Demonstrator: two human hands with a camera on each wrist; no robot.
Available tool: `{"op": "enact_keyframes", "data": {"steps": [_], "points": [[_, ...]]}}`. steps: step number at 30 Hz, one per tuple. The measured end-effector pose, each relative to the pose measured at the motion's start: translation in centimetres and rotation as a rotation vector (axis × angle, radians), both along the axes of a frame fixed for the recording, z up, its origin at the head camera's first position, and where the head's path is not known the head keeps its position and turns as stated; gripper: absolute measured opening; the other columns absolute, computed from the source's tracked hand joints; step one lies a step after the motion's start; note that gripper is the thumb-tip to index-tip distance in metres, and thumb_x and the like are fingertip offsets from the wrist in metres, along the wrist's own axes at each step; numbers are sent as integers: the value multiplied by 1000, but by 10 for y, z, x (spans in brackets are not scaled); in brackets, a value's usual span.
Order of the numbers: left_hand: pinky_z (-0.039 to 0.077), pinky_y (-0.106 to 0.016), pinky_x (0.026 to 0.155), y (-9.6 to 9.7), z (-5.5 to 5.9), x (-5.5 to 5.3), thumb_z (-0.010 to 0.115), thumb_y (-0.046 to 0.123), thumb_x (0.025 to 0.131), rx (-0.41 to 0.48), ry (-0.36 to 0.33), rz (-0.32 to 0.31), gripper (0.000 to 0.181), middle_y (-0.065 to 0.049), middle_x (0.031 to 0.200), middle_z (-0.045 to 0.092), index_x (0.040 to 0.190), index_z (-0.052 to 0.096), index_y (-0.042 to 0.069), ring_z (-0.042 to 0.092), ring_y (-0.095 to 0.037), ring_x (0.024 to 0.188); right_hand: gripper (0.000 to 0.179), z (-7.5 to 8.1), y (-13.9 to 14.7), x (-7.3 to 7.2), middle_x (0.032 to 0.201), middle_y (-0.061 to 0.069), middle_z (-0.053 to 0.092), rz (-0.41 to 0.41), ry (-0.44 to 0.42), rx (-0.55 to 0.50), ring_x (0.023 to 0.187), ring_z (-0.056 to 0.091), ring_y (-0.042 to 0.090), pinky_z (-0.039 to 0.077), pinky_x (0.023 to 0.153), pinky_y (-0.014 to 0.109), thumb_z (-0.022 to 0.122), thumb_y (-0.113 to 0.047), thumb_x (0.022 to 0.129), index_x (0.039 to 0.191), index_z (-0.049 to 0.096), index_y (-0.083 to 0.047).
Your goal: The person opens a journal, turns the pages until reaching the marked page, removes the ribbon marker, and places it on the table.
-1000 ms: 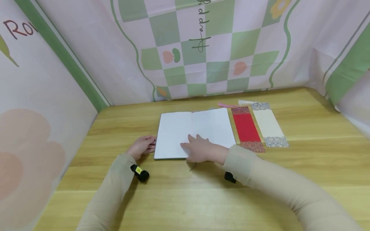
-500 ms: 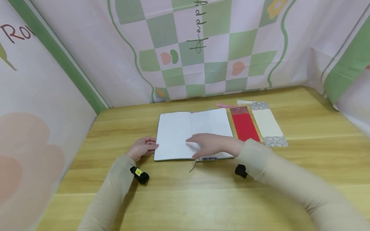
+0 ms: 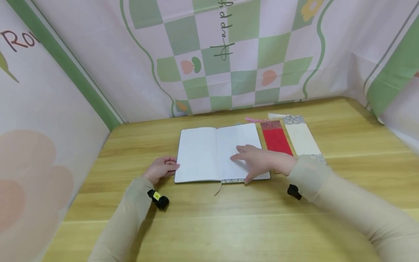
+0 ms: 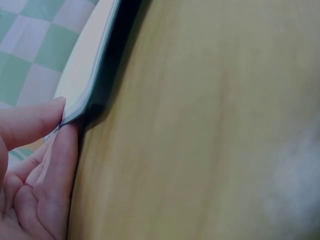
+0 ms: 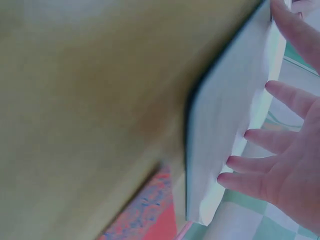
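Head view: saw the notebook lying open on the wood-grain desk, spread to two white pages with the gutter running away from the person. Found the left grip at the notebook's left edge, close to the near corner; in the left wrist view, made out the thumb above and a finger below, pinching the edge between them. Found the right grip over the right page, grasping nothing, fingers spread, thumb pointing down at the near edge; in the right wrist view, saw the other fingertips in a row at the page surface, but could not tell touching from hovering just above. Noted a patterned strip showing along the near edge of the right page, between the gutter and the right thumb, and a thin cord trailing from the gutter onto the desk. Just right of the notebook, saw a red bookmark with a pink tassel, its near end largely hidden behind the right forearm; beyond, saw a cream bookmark with a white tassel, its near end partly covered by the beige sleeve. Behind the desk, saw a green-and-white checked cloth hanging.
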State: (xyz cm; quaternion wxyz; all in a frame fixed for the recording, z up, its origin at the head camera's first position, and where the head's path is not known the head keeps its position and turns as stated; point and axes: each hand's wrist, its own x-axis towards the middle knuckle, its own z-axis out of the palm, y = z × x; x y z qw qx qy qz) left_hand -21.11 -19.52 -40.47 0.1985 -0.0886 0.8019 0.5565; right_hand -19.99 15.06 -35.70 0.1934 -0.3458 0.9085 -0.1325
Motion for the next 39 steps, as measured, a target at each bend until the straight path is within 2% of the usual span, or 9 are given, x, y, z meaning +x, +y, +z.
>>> {"op": "enact_keyframes", "data": {"steps": [5,12,21,31,39], "points": [[54,-27,87,0,-2,0,62,5,91,-2,1,-2,37,-5,99,62,124,49,-6,58,-9,87,82,-6,2,1,151,28,23,-2,11,35,136,18,53,25,109,62,85,-26,69,139,46,-11],[54,-24,84,0,-3,-2,62,5,90,-3,-7,12,38,-5,100,62,124,49,-5,58,-8,87,79,-6,3,2,148,27,30,22,68,75,135,27,50,29,110,58,84,-28,70,138,48,-11],[54,-25,85,1,-1,-1,62,7,91,-16,1,-7,38,-5,101,62,124,49,-5,58,-9,88,72,-5,2,8,144,25,40,17,122,83,131,37,44,35,106,57,83,-27,71,134,53,-11],[53,-26,86,0,1,0,62,7,91,-21,8,-9,36,-4,99,62,123,50,-5,57,-9,88,59,0,2,12,137,20,50,-16,121,44,127,46,39,37,104,57,81,-26,74,126,60,-11],[53,-27,88,0,0,1,62,7,91,-17,-4,2,37,-6,103,62,124,49,-4,58,-9,89,43,0,9,11,131,19,56,1,106,-19,117,54,38,45,98,52,79,-26,77,116,67,-11]]}}
